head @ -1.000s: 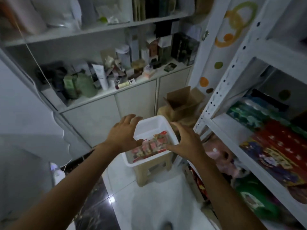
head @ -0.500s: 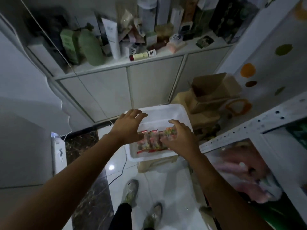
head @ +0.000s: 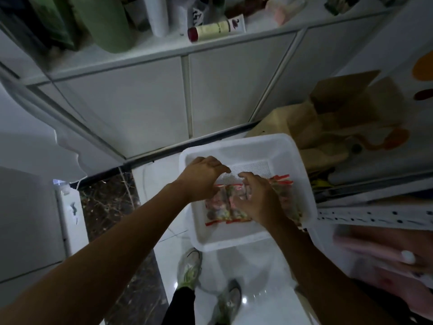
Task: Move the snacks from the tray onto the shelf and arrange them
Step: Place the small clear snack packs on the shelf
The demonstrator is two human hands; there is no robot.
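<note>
1. Evidently the pick-up step was in hand. The left hand (head: 201,178) arched over the 9 o'clock end of the snack packets (head: 220,208); whether it had closed on them could not be told.
2. The snack packets lay in a row across the 6 o'clock half of the tray (head: 246,142).
3. The right hand (head: 255,199) curled onto the row's middle, pinching a packet.
4. The shelf (head: 375,218) stood at 3 o'clock of the tray. The next move called for a firm hold, then a lift clear of the rim.
5. Against half a second earlier, the left hand had left the tray's rim and both hands had dropped onto the snack packets.
</note>
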